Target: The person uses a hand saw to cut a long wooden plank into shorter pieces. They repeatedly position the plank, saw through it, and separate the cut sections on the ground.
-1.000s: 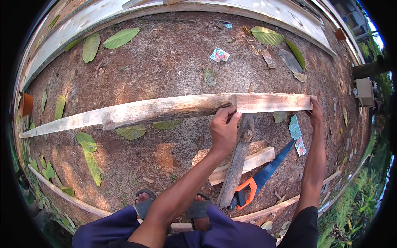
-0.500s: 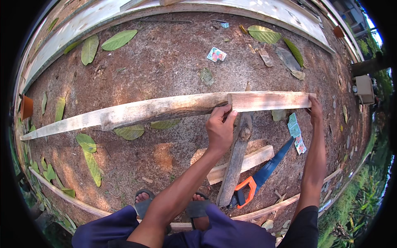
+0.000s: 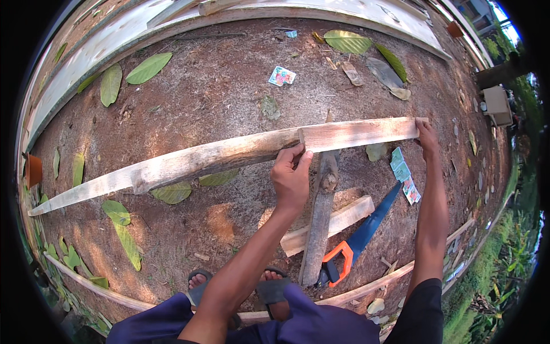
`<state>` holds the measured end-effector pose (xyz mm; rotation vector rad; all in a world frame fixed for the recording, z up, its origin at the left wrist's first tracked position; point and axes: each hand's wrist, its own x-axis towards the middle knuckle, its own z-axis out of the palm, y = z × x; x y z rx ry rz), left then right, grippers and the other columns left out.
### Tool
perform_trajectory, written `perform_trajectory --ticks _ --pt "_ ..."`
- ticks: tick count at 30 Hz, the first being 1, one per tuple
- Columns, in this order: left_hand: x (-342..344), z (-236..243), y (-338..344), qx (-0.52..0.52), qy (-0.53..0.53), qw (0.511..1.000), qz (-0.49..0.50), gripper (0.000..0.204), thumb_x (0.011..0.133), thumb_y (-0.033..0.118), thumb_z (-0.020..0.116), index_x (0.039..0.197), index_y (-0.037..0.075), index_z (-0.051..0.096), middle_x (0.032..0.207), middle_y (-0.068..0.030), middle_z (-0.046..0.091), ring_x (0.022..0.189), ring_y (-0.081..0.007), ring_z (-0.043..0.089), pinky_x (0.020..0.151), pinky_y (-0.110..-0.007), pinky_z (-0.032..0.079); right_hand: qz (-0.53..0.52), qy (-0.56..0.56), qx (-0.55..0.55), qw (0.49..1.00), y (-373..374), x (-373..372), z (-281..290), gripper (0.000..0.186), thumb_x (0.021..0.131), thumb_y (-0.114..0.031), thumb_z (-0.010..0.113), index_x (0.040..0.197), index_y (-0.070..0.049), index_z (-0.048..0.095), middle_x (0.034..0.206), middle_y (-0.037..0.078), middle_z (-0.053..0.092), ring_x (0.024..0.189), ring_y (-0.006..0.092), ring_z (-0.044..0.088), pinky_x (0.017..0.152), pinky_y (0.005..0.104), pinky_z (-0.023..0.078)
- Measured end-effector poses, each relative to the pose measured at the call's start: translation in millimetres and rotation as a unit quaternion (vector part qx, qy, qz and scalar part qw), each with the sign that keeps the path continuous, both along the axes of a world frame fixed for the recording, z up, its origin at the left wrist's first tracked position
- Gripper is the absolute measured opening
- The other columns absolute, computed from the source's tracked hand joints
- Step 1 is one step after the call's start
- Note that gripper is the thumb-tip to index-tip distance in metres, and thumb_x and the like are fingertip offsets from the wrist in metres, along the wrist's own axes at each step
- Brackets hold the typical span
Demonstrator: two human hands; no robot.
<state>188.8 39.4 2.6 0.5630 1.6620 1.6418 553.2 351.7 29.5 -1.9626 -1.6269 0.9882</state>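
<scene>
A long, tapering wooden plank (image 3: 229,150) with bark along its near edge stretches from the far left to the middle. On its right part lies a short, pale wooden board (image 3: 361,133). My left hand (image 3: 291,179) is closed at the short board's left end, thumb against the board and fingers at the plank's near edge. At the other end my right hand (image 3: 427,139) grips the short board, some of its fingers hidden behind the end. A rough wooden pole (image 3: 318,223) runs beneath the boards toward my feet.
A handsaw (image 3: 373,221) with a blue blade and orange handle lies right of the pole, beside a wooden offcut (image 3: 350,218). Large leaves (image 3: 172,192) and coloured wrappers (image 3: 399,164) litter the dirt. Long planks (image 3: 252,12) stretch along the far side; a terracotta pot (image 3: 33,170) stands left.
The boards have tilted slightly in view, the left end lower and the right end higher. Both hands keep their places on the wood, and the whole view has shifted a little.
</scene>
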Motion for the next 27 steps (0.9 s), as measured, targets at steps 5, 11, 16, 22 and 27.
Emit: perform_trajectory --ticks 5,11,16,22,27 --pt "-6.4 -2.0 -1.5 0.009 -0.03 0.999 0.003 0.03 0.099 0.014 0.072 0.121 -0.007 0.07 0.111 -0.0101 0.068 0.095 -0.0138 0.067 0.084 -0.029 0.055 -0.031 0.051 -0.012 0.998 -7.6 -21.5 -2.6 0.059 0.098 -0.057 0.065 0.134 -0.011 0.065 0.125 0.009 0.068 0.12 0.0245 0.061 0.101 0.0476 0.048" --pt "-5.0 -0.6 -4.2 0.008 -0.027 0.999 -0.019 0.036 0.1 0.013 0.071 0.127 -0.01 0.065 0.115 -0.0129 0.069 0.1 -0.0155 0.067 0.087 -0.029 0.055 -0.168 0.271 0.01 0.948 -17.8 -14.6 -23.1 0.042 0.099 -0.047 0.064 0.127 -0.017 0.063 0.115 0.002 0.068 0.112 0.0192 0.06 0.096 0.0475 0.048" --pt "-7.2 1.1 -4.8 -0.011 -0.03 0.999 -0.034 0.04 0.1 0.013 0.071 0.131 -0.009 0.062 0.117 -0.0181 0.072 0.109 -0.0194 0.069 0.094 -0.031 0.054 -0.196 0.324 0.028 0.925 -14.4 -4.8 -44.1 0.038 0.1 -0.044 0.063 0.125 -0.016 0.064 0.114 0.002 0.07 0.107 0.0199 0.063 0.098 0.0488 0.048" --pt "-10.9 8.8 -2.3 -0.024 -0.014 0.999 -0.031 0.037 0.099 0.013 0.072 0.128 -0.009 0.065 0.117 -0.0177 0.073 0.11 -0.0197 0.07 0.095 -0.032 0.054 -0.182 0.294 0.021 0.938 -6.4 -6.8 -43.1 0.033 0.099 -0.042 0.064 0.12 -0.017 0.066 0.11 0.001 0.071 0.105 0.0197 0.065 0.097 0.0487 0.049" --pt "-11.6 -3.2 -2.4 0.005 -0.026 0.999 -0.018 0.039 0.098 0.018 0.075 0.125 -0.009 0.067 0.112 -0.0113 0.07 0.095 -0.0139 0.066 0.085 -0.028 0.054 -0.167 0.308 0.047 0.936 -11.4 -11.1 -44.7 0.032 0.099 -0.042 0.065 0.12 -0.018 0.067 0.11 -0.001 0.071 0.105 0.0185 0.064 0.095 0.0491 0.048"
